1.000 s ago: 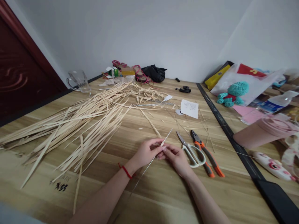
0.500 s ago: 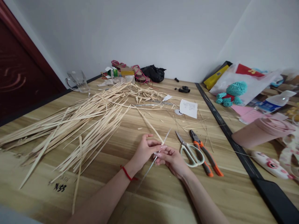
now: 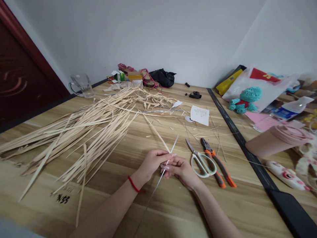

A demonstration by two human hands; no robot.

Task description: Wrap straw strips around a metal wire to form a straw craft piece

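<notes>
My left hand [image 3: 151, 164], with a red cord bracelet [image 3: 133, 184] at its wrist, is closed in a pinch on a pale flat straw strip [image 3: 158, 134]. The strip runs away from the fingers toward the far pile. Close against it, my right hand [image 3: 183, 171] pinches thin silvery wires [image 3: 158, 183], which slant through both hands and extend toward me. Where strip and wires meet, the fingers partly cover them. Just right of my right hand lie white-handled scissors [image 3: 203, 164] and orange-handled pliers [image 3: 219, 163].
Piles of pale strips [image 3: 91, 129] spread over the left of the wooden table [image 3: 119, 205]. A glass mug [image 3: 81, 86] stands at the far left. Paper [image 3: 199, 115] lies beyond my hands. On the right are a pink roll [image 3: 274, 140], a bottle [image 3: 289, 108] and a turquoise crocheted toy [image 3: 247, 99].
Both hands have shifted slightly toward me, and the left fingers have folded down from a raised position. The wires have slid a little toward me and to the left.
</notes>
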